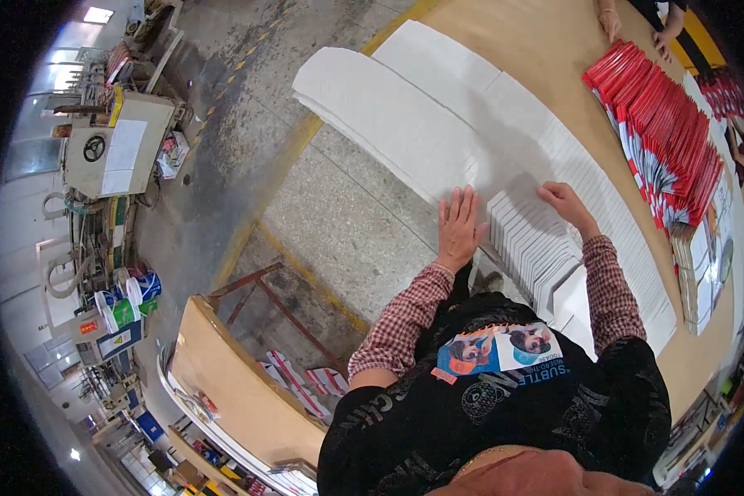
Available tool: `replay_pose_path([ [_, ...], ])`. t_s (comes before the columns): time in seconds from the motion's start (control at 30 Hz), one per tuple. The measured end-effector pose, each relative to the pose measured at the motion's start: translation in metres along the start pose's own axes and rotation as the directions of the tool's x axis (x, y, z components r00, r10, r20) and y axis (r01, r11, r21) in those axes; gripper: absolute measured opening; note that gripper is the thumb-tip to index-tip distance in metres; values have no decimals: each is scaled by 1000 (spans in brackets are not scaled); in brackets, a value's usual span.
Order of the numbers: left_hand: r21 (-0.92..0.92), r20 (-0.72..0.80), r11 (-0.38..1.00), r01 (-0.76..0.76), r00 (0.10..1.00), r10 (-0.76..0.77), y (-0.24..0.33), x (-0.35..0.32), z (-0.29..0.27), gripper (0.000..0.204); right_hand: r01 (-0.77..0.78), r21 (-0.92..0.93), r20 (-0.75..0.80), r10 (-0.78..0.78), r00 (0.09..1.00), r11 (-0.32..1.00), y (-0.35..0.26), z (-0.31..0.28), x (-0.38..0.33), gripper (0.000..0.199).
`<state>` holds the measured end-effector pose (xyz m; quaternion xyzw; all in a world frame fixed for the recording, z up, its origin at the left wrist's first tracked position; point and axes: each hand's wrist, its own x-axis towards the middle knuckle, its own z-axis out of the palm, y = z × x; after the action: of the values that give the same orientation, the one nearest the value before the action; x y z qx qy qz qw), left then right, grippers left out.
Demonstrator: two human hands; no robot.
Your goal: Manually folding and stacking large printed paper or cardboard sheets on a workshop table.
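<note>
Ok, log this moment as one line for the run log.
left hand: flat on white sheets | right hand: on fanned white sheet stack | red booklets: fanned along wooden table

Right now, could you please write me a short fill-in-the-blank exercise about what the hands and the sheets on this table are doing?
1. The left hand lies flat on the fanned row of ____ sheets.
2. The right hand rests on the same row, to the ____ of the left hand.
3. Beyond the sheets, a fanned row of ____ booklets lies on the table.

Missing words: white; right; red
</note>
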<state>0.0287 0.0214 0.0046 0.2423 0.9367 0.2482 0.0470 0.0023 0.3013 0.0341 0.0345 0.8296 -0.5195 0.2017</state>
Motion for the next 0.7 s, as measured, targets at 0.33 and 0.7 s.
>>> replay_pose_path([
  [0.33, 68, 43, 998, 7, 999, -10, 5, 3, -2, 60, 29, -333, -236, -113, 965, 942, 13, 40, 22, 32],
  [0.7, 21, -16, 1000, -22, 1000, 23, -1, 1, 7, 67, -76, -464, -299, -75, 951, 883, 13, 39, 29, 35],
])
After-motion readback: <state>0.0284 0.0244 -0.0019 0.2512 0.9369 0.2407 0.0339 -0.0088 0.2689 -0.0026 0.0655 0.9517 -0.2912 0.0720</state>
